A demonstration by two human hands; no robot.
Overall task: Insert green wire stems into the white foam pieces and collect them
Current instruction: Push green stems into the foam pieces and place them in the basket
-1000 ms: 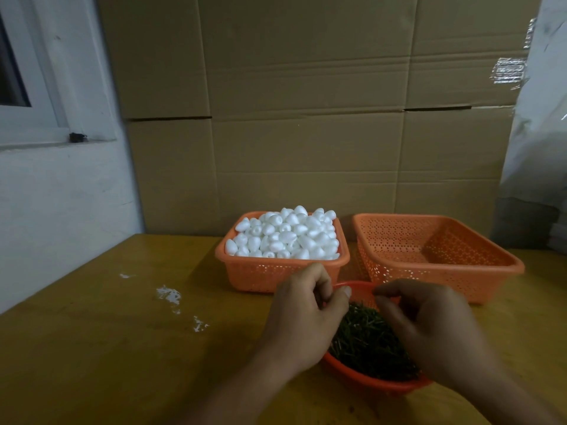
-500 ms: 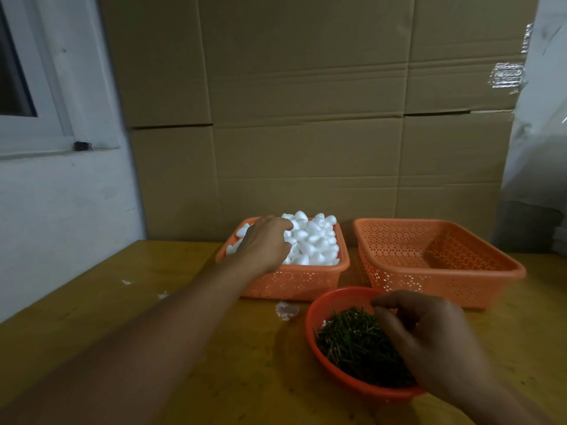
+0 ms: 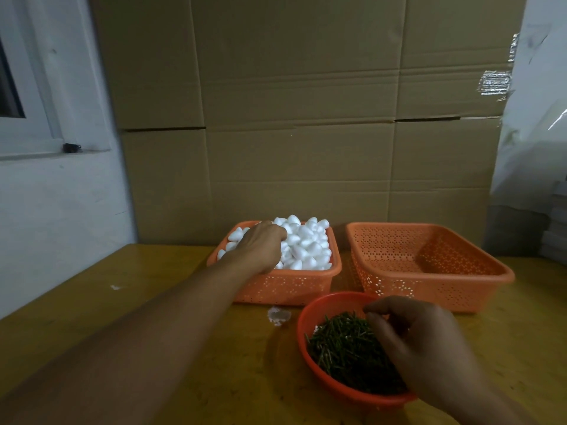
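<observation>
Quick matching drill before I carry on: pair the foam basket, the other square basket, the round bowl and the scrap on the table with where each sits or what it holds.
Things:
1. foam basket
2. square basket
3. round bowl
4. white scrap

States:
A. holds green stems, right hand over it
B. lies on the table between the foam basket and the bowl
C. nothing visible inside
D. heaped with white foam pieces, left hand in it

Pairs: 1-D, 2-C, 3-A, 4-B
</observation>
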